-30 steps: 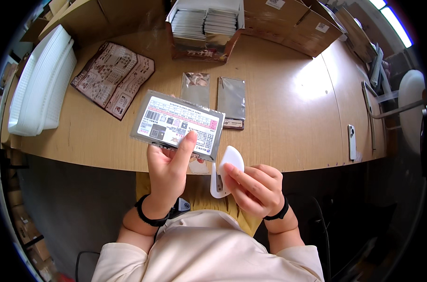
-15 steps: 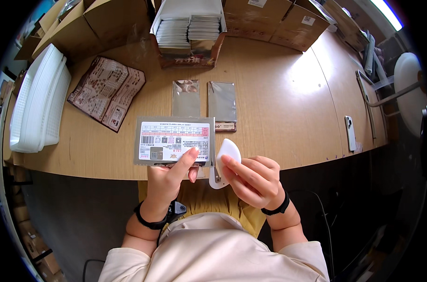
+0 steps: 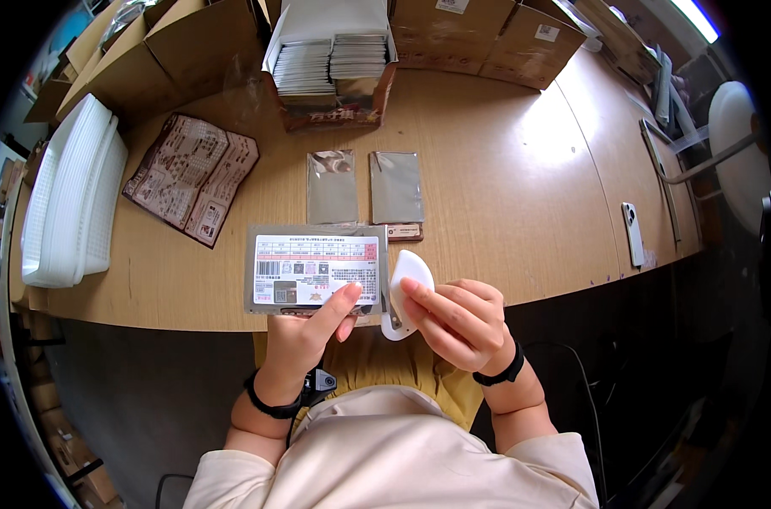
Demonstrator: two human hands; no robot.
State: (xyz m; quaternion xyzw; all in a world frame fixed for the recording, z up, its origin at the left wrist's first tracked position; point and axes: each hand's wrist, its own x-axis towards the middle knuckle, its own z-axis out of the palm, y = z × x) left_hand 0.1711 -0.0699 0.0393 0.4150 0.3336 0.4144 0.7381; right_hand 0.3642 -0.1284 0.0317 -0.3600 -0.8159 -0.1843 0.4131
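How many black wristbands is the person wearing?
2: one black wristband just behind the left hand, the other black wristband just behind the right hand. No others show.

The labelled packet (image 3: 313, 270) in the left hand (image 3: 305, 333), earlier slanted, now sits level, hiding less of the left silvery packet (image 3: 332, 188) beyond.
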